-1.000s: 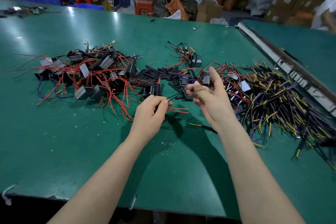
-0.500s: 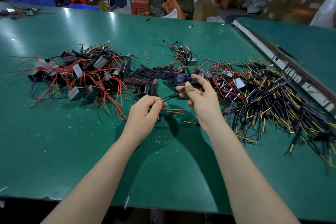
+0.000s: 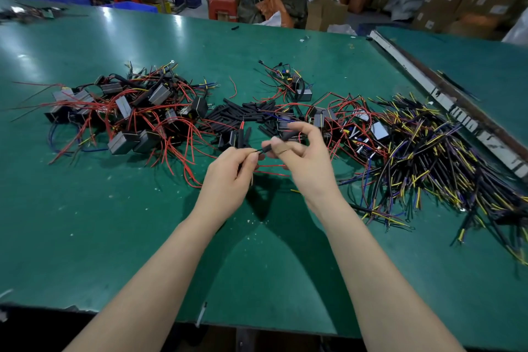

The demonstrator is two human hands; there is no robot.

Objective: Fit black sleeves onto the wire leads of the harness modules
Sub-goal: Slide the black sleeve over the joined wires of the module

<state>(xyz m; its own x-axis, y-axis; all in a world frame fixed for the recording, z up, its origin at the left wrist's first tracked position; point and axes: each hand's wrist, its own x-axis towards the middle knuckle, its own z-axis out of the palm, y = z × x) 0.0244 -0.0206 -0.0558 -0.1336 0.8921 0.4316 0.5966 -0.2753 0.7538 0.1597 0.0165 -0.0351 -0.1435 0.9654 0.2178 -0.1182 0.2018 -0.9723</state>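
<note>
My left hand (image 3: 231,177) pinches a thin black wire lead between thumb and fingers and holds a harness module (image 3: 233,138) whose red lead sticks up behind it. My right hand (image 3: 305,157) pinches a black sleeve (image 3: 281,140) that lies slanted between the two hands, its lower end meeting the lead at my left fingertips. A tan plaster wraps my right thumb. A heap of loose black sleeves (image 3: 245,116) lies just beyond my hands on the green table (image 3: 114,223).
A pile of grey modules with red leads (image 3: 125,114) lies at the left. More modules (image 3: 343,126) and a big bundle of black, yellow and purple wires (image 3: 434,151) lie at the right. A metal rail (image 3: 428,88) borders the table's right side.
My right hand took a black sleeve from the heap and brought it to the lead held by my left hand. Both hands drew closer together.
</note>
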